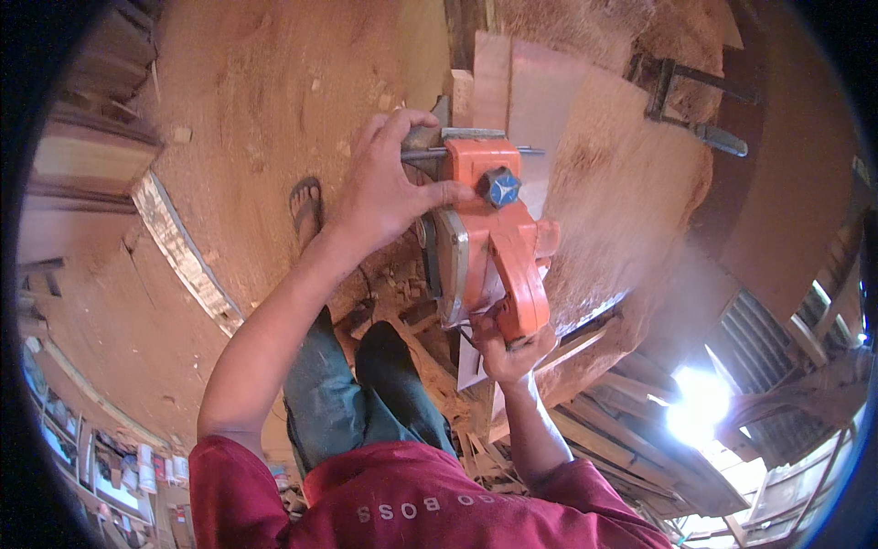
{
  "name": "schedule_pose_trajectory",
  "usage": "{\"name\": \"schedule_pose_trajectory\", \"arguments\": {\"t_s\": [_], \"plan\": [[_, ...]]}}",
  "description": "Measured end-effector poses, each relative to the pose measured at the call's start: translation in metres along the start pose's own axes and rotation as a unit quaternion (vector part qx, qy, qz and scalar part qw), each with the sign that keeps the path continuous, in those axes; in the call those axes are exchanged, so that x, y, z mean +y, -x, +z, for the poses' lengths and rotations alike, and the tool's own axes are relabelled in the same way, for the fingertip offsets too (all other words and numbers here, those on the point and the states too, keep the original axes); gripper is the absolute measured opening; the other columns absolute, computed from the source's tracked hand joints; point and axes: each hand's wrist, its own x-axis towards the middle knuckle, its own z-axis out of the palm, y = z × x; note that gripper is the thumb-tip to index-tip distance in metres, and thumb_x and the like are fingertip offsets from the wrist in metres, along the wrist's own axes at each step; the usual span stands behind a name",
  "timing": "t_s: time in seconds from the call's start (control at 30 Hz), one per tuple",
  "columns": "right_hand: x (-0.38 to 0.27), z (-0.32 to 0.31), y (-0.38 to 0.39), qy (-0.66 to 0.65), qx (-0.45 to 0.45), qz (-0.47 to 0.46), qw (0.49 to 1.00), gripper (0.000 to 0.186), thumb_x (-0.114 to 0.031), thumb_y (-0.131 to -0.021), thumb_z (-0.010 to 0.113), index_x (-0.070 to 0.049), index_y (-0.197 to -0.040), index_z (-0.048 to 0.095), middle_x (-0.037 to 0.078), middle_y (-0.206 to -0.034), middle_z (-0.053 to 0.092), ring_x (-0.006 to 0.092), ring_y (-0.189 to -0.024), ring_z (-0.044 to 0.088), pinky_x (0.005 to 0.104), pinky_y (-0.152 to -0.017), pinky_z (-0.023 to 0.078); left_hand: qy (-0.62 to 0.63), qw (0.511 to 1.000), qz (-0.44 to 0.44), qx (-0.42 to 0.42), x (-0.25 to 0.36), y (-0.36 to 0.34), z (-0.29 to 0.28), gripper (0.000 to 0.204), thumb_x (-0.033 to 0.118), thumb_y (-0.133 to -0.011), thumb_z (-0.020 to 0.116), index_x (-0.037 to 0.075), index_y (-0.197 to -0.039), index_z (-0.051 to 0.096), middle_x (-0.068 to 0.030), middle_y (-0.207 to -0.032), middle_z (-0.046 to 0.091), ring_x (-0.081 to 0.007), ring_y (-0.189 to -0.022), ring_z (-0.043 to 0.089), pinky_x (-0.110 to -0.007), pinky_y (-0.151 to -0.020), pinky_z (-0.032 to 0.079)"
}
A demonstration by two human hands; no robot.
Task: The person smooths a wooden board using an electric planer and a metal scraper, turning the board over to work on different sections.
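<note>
Here my left hand (389, 188) presses the front of the orange electric planer (489, 242) while my right hand (512, 352) wraps its rear handle; it sits on the plank (540, 91), and I judge even, flat pressure works best.

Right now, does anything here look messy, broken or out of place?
Sawdust sprays rightward off the orange electric planer, gripped by the left hand and right hand, hazing the air. Wood offcuts litter the floor around a sandalled foot. Nothing looks broken.
</note>
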Motion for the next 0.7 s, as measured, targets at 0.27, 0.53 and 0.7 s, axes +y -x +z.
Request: {"name": "schedule_pose_trajectory", "arguments": {"t_s": [0.27, 0.53, 0.7], "plan": [[-0.038, 0.023, -0.112, 0.036, 0.029, -0.05, 0.998, 0.024, -0.011, -0.067, 0.07, -0.004, -0.089, 0.065, 0.009, -0.074, 0.061, 0.0209, -0.063, 0.059, 0.034, -0.062, 0.05, -0.004, 0.995, 0.095, 0.028, -0.014, -0.117, -0.026, 0.069, 0.032, -0.065, 0.092, 0.006, -0.12, 0.058, -0.0107, -0.114, 0.061, -0.0211, -0.108, 0.058, -0.035, -0.093, 0.047], [-0.068, 0.05, -0.217, 0.031, 0.103, -0.151, 0.983, 0.02, -0.02, -0.075, 0.07, -0.002, -0.081, 0.063, 0.008, -0.07, 0.063, 0.0192, -0.061, 0.059, 0.033, -0.056, 0.049, -0.053, 0.995, 0.084, -0.016, 0.013, -0.191, -0.064, 0.073, 0.038, -0.066, 0.091, 0.004, -0.119, 0.056, -0.01, -0.106, 0.063, -0.019, -0.1, 0.06, -0.033, -0.085, 0.051], [-0.086, 0.021, -0.212, -0.094, -0.032, -0.123, 0.987, 0.023, -0.024, -0.085, 0.067, -0.001, -0.082, 0.066, 0.005, -0.066, 0.066, 0.0116, -0.052, 0.059, 0.0263, -0.048, 0.047, -0.011, 0.997, 0.075, 0.002, 0.076, -0.202, -0.079, 0.068, 0.04, -0.077, 0.084, 0.005, -0.127, 0.055, -0.0111, -0.109, 0.063, -0.0196, -0.098, 0.06, -0.034, -0.085, 0.05]]}}
